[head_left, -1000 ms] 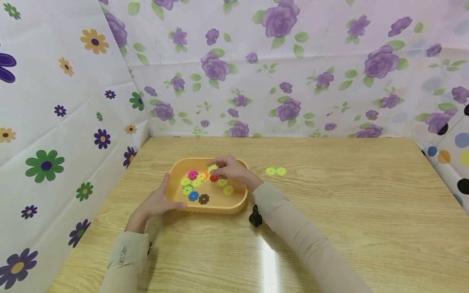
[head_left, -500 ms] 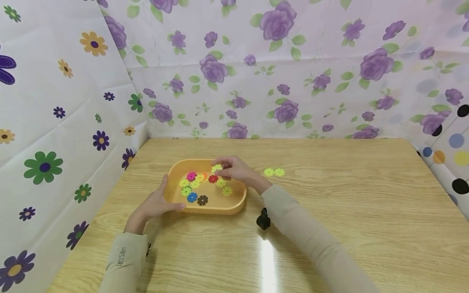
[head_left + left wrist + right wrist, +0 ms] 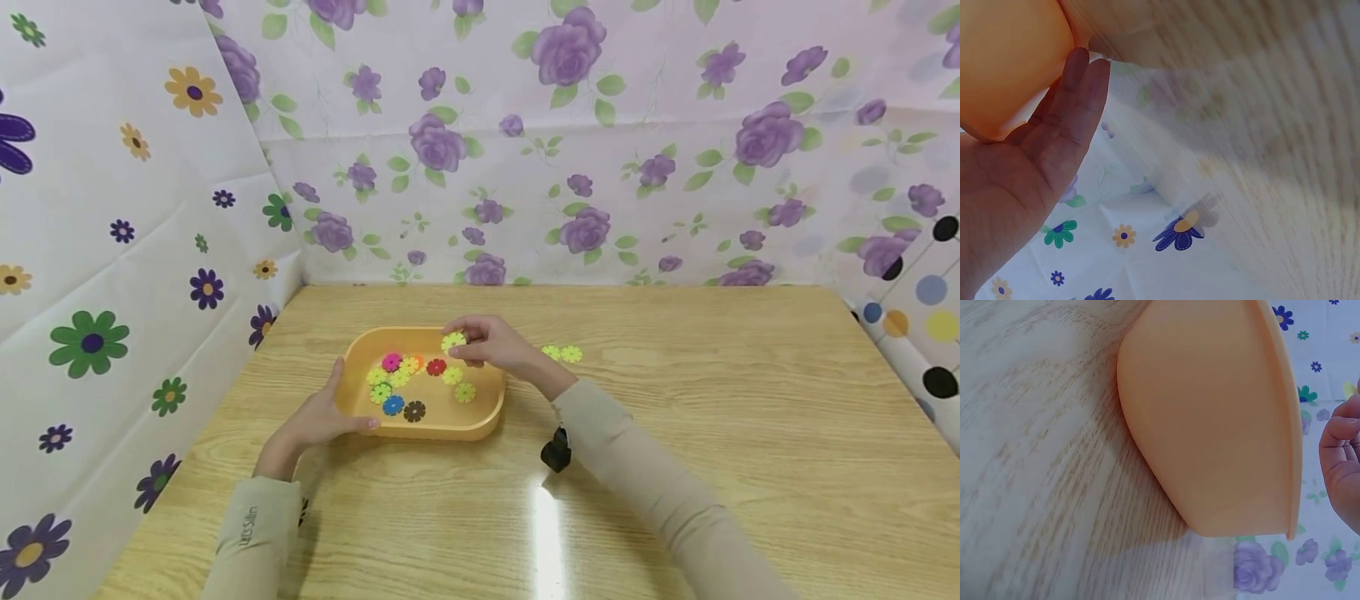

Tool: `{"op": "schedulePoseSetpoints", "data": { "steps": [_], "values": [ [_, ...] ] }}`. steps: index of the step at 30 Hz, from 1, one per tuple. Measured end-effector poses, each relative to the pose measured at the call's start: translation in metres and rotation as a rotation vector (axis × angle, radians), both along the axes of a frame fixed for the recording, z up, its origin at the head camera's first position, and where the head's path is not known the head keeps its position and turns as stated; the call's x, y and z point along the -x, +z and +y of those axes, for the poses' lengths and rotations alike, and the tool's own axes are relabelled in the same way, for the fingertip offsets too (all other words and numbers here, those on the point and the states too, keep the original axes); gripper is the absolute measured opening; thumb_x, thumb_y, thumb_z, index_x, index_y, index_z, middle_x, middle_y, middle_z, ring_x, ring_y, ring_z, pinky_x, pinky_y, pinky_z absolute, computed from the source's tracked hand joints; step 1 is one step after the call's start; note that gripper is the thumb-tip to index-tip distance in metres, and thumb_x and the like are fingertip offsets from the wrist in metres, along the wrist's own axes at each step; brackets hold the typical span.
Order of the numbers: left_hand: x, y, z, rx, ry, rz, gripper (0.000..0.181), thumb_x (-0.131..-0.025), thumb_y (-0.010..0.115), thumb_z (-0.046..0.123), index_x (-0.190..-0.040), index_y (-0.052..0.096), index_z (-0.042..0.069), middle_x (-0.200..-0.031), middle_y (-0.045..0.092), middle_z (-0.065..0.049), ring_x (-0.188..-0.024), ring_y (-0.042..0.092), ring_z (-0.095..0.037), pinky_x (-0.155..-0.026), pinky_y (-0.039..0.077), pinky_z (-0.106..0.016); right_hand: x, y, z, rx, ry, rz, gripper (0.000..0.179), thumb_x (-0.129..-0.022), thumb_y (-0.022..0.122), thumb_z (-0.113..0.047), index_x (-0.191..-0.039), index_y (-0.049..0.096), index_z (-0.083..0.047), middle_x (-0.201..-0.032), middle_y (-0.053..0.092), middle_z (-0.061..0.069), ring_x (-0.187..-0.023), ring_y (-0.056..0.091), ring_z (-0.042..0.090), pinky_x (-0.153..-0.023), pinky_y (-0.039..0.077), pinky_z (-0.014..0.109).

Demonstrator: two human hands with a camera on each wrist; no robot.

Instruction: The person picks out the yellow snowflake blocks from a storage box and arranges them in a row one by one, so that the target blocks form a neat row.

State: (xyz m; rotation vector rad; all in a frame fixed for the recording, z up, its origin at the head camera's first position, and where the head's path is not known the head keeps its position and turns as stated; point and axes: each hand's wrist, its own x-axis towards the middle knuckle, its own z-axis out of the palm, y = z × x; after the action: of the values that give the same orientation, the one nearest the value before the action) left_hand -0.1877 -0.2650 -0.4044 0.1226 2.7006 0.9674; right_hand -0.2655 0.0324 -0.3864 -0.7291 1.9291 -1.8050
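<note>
A yellow-orange plastic tray (image 3: pixel 438 432) lies on the table with several flower-shaped plastic discs in it. My left hand (image 3: pixel 318 415) grips the tray's left end, thumb at the front rim; in the left wrist view its fingers (image 3: pixel 1075 87) lie along the outer wall. Between thumb and fingers, my right hand (image 3: pixel 498 343) pinches a yellow disc (image 3: pixel 452 341) above the tray's back right part. Inside the tray are a red disc (image 3: pixel 437 367), a magenta disc (image 3: pixel 392 362), a blue disc (image 3: pixel 393 405), a brown disc (image 3: pixel 414 411) and several yellow ones.
Two yellow discs (image 3: pixel 572 354) lie side by side on the wooden table (image 3: pixel 720 433), right of the tray; the right wrist partly covers one. A black wrist camera (image 3: pixel 557 451) hangs under the right forearm. Flower-printed cloth (image 3: pixel 525 150) borders the table behind and at the left.
My right hand has lifted the yellow disc out from among the others and drawn it right. The red disc shows fully now. My left hand stays on the tray.
</note>
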Motion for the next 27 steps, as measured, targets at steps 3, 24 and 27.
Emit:
{"op": "schedulePoseSetpoints", "data": {
  "steps": [3,24,27],
  "values": [
    [0.0,-0.001,0.0,0.005,0.0,-0.002,0.126,-0.068,0.075,0.045,-0.142,-0.016,0.001,-0.143,0.004,-0.035,-0.126,0.018,-0.052,-0.103,0.018,-0.059,-0.002,0.002,0.004,0.01,-0.002,-0.007,0.032,-0.085,0.061,-0.002,-0.116,0.057,-0.001,-0.059,0.038,0.003,-0.052,0.04,0.015,-0.049,0.036,0.025],
    [0.0,0.0,0.001,0.004,-0.005,-0.011,0.126,-0.068,0.075,0.046,-0.141,-0.018,0.002,-0.143,0.004,-0.036,-0.126,0.016,-0.053,-0.103,0.016,-0.06,-0.016,0.015,0.036,0.074,-0.064,0.008,0.034,-0.085,0.06,-0.001,-0.118,0.054,0.001,-0.062,0.047,0.004,-0.054,0.04,0.016,-0.05,0.036,0.025],
    [0.0,0.0,0.001,-0.001,-0.004,-0.01,0.125,-0.069,0.074,0.045,-0.141,-0.018,0.002,-0.143,0.003,-0.035,-0.127,0.015,-0.052,-0.103,0.015,-0.06,-0.015,0.013,0.042,0.076,-0.087,0.006,0.034,-0.084,0.06,-0.001,-0.118,0.054,0.001,-0.062,0.045,0.004,-0.054,0.04,0.016,-0.05,0.036,0.024]
  ]
}}
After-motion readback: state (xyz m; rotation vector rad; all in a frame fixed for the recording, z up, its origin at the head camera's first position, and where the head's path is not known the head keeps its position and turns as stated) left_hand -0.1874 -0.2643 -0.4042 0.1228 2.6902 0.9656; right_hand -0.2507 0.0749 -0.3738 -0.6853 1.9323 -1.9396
